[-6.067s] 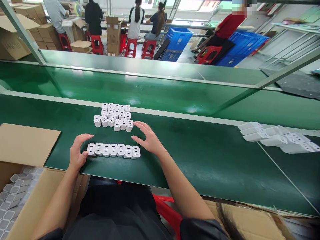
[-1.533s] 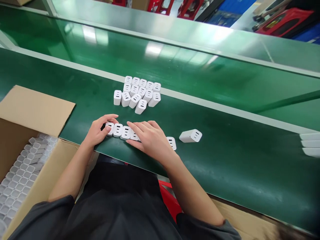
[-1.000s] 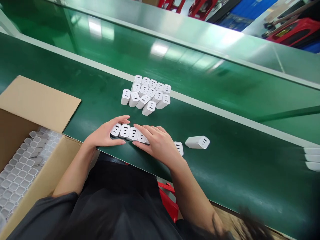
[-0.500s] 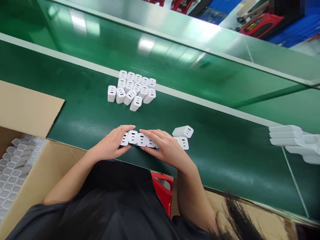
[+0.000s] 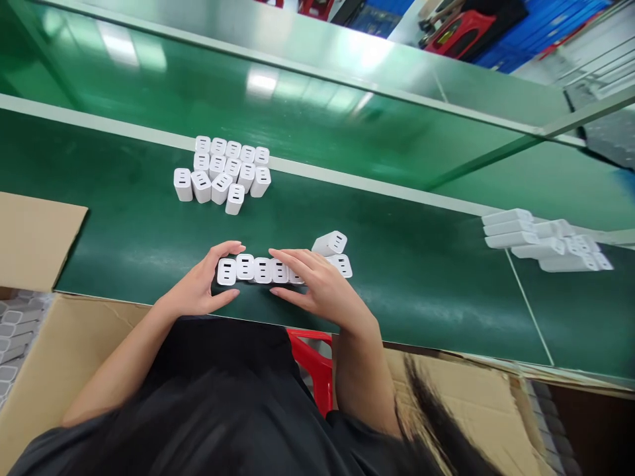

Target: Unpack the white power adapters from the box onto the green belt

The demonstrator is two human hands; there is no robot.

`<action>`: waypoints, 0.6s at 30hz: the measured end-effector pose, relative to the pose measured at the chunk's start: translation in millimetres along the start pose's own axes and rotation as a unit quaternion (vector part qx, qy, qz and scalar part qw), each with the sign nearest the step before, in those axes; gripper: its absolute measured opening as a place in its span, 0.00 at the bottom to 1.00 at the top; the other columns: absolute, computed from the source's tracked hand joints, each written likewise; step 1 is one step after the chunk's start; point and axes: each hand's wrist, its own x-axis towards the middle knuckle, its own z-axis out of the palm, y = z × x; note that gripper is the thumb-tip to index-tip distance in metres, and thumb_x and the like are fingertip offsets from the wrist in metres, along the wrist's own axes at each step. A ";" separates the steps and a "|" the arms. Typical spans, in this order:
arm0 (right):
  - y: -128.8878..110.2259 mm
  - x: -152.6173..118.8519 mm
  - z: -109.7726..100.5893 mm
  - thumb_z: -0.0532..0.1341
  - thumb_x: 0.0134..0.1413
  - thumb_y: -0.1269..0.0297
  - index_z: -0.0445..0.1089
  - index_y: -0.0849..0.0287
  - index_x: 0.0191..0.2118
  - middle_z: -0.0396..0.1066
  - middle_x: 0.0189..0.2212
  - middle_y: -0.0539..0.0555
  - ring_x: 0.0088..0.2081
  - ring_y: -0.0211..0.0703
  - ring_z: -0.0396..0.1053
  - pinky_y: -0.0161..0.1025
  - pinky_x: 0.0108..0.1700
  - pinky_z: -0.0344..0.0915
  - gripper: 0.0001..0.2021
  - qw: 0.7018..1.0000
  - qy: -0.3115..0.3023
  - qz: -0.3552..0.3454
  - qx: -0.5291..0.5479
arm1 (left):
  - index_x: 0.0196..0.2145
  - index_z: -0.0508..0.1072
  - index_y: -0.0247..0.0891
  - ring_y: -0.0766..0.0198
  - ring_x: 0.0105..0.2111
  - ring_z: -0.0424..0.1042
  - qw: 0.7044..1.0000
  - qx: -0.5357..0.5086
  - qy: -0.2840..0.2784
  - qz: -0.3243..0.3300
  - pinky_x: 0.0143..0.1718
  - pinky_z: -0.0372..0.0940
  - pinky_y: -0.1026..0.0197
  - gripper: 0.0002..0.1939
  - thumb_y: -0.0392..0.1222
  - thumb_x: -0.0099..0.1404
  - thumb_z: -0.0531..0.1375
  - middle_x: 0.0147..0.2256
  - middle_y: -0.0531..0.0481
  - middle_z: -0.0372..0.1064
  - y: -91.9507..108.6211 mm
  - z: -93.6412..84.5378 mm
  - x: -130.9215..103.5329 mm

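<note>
Row of chargers (image 5: 262, 270): white plug-in blocks, each showing three dark slots on its upper face, standing side by side on the green belt (image 5: 421, 291) near its front edge. We read the frame left to right. At nine o'clock lies a cardboard box (image 5: 59, 344) with one flap on the belt. The left hand (image 5: 198, 291) cups the row's left end, fingers spread, clamping nothing. The row's long axis runs from nine to three o'clock, directly between both hands, each equally near. The right hand (image 5: 322, 291) lies flat over the right end, likewise unclenched. A loose charger (image 5: 329, 243) rests tilted at one o'clock from it. A cluster of chargers (image 5: 221, 173) stands at eleven o'clock; more white units (image 5: 540, 239) lie at three.
</note>
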 end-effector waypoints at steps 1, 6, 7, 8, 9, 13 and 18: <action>0.7 -1.5 0.3 0.61 0.63 0.55 0.57 0.52 0.65 0.70 0.54 0.59 0.53 0.54 0.69 0.53 0.52 0.69 0.27 1.000 0.002 0.000 0.001 | 0.66 0.46 0.48 0.50 0.62 0.59 1.000 -0.003 0.001 -0.002 0.64 0.58 0.45 0.40 0.40 0.63 0.63 0.63 0.39 0.56 0.0 -0.2 -0.1; 3.1 -3.0 4.7 0.62 0.63 0.57 0.60 0.56 0.63 0.70 0.54 0.60 0.52 0.53 0.69 0.52 0.53 0.68 0.26 1.000 0.015 -0.003 0.005 | 0.65 0.47 0.47 0.51 0.62 0.60 1.000 -0.021 0.011 -0.011 0.64 0.56 0.44 0.39 0.40 0.63 0.63 0.62 0.39 0.57 -0.9 0.4 -0.3; 3.1 -2.4 5.1 0.62 0.63 0.57 0.61 0.56 0.62 0.71 0.53 0.60 0.52 0.53 0.69 0.52 0.53 0.68 0.24 1.000 0.020 -0.004 0.006 | 0.65 0.47 0.47 0.52 0.62 0.60 1.000 -0.023 0.011 -0.015 0.64 0.56 0.44 0.38 0.39 0.63 0.62 0.62 0.40 0.58 -0.8 0.6 -0.4; 2.9 -1.6 4.7 0.61 0.63 0.58 0.63 0.56 0.60 0.72 0.51 0.59 0.51 0.53 0.70 0.52 0.53 0.68 0.22 1.000 0.026 -0.006 0.008 | 0.65 0.47 0.47 0.52 0.62 0.60 0.999 -0.025 0.011 -0.019 0.64 0.56 0.44 0.38 0.39 0.64 0.62 0.62 0.40 0.58 -0.6 0.8 -0.5; 2.6 -1.1 3.3 0.61 0.63 0.59 0.65 0.56 0.58 0.73 0.50 0.59 0.50 0.52 0.71 0.52 0.53 0.68 0.20 0.999 0.034 -0.009 0.010 | 0.65 0.47 0.48 0.53 0.61 0.60 0.999 -0.026 0.011 -0.022 0.64 0.57 0.45 0.38 0.39 0.64 0.62 0.62 0.41 0.58 -0.2 0.9 -0.5; 3.9 -1.1 -12.4 0.62 0.62 0.58 0.67 0.55 0.55 0.74 0.48 0.57 0.48 0.50 0.72 0.48 0.51 0.68 0.17 0.997 0.071 -0.008 0.038 | 0.64 0.48 0.47 0.53 0.60 0.61 0.999 -0.025 0.014 -0.029 0.62 0.58 0.46 0.37 0.39 0.64 0.62 0.61 0.40 0.59 1.8 0.9 -0.1; 26.3 2.5 -31.1 0.62 0.59 0.53 0.68 0.54 0.54 0.74 0.48 0.57 0.48 0.52 0.73 0.47 0.49 0.69 0.20 0.980 0.172 0.099 0.014 | 0.64 0.48 0.46 0.54 0.59 0.63 0.999 -0.028 0.013 -0.028 0.59 0.61 0.48 0.36 0.39 0.64 0.61 0.59 0.39 0.61 2.3 0.3 0.4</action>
